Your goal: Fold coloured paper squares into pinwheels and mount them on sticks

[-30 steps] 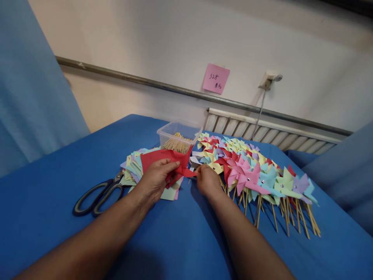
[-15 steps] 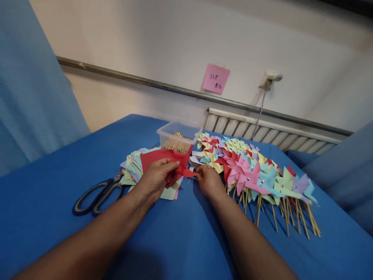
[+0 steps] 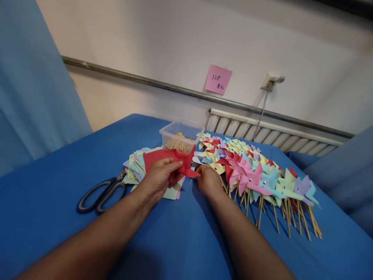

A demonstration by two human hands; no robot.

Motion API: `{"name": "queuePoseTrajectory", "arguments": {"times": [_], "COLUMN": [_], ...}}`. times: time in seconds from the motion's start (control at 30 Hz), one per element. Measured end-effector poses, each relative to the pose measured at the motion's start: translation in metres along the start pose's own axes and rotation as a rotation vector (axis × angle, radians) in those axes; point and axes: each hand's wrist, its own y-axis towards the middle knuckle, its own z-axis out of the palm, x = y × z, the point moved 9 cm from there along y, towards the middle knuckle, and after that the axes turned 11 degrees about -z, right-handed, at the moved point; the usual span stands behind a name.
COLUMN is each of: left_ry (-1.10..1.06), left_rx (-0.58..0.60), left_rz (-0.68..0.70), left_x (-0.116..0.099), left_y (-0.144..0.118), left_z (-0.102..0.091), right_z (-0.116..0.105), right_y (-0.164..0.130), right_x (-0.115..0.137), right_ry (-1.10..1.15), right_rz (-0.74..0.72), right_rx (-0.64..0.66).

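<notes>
A red paper pinwheel (image 3: 189,168), its corners partly folded in, is pinched between the thumb and fingers of my left hand (image 3: 159,175). My right hand (image 3: 208,181) is just right of it, closed, its fingertips at a small white box (image 3: 198,160). What those fingers hold, if anything, is hidden. Under and left of my left hand lies a fanned stack of pastel paper sheets (image 3: 135,167). Dark-handled scissors (image 3: 100,194) rest on the blue cloth beside the stack, blades partly covered by the paper.
Behind my hands stands a clear plastic box (image 3: 167,136) holding wooden sticks (image 3: 179,143). Many finished pinwheels (image 3: 247,177) on sticks cover the right side of the blue table (image 3: 175,241). A radiator (image 3: 239,126) and a metal pipe (image 3: 163,86) run along the wall.
The whole view has shifted slightly, so things appear a little further right. Both hands keep nearly the same places, with the red pinwheel still in my left hand.
</notes>
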Motion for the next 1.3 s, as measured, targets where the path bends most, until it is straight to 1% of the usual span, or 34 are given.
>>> {"name": "queuePoseTrajectory", "arguments": {"times": [0.27,0.4,0.5,0.6,0.7,0.8,0.9,1.0,1.13,1.3], "left_ry": [-0.016,0.035,0.092,0.127,0.17,0.231,0.326,0.428,0.539,0.613], "left_rx": [-0.002,0.005,0.0,-0.052,-0.11,-0.169,-0.187,-0.192,-0.199,-0.199], "left_rz": [-0.001,0.011,0.033,0.054,0.099,0.165,0.196,0.231,0.29,0.305], "left_x": [0.0,-0.001,-0.002,-0.003,-0.005,-0.009,-0.01,-0.011,-0.012,-0.007], "left_y": [0.001,0.001,0.003,0.004,0.004,0.001,-0.001,-0.002,-0.002,-0.002], "left_z": [-0.001,-0.001,-0.002,-0.006,-0.008,-0.009,-0.006,-0.003,0.001,0.005], "right_z": [0.003,0.005,0.004,0.001,-0.01,-0.015,-0.01,-0.005,-0.006,-0.01], "right_y": [0.001,-0.003,-0.011,-0.018,-0.026,-0.031,-0.032,-0.032,-0.033,-0.034], "right_x": [-0.014,-0.023,-0.024,-0.019,-0.012,-0.004,0.002,0.006,0.009,0.011], "right_ry": [0.242,0.388,0.621,0.891,1.007,1.076,1.135,1.189,1.233,1.219], "right_rz": [0.026,0.08,0.115,0.14,0.133,0.11,0.11,0.116,0.118,0.102], "right_rx": [-0.141,-0.23,-0.334,-0.412,-0.471,-0.448,-0.369,-0.33,-0.352,-0.382]}}
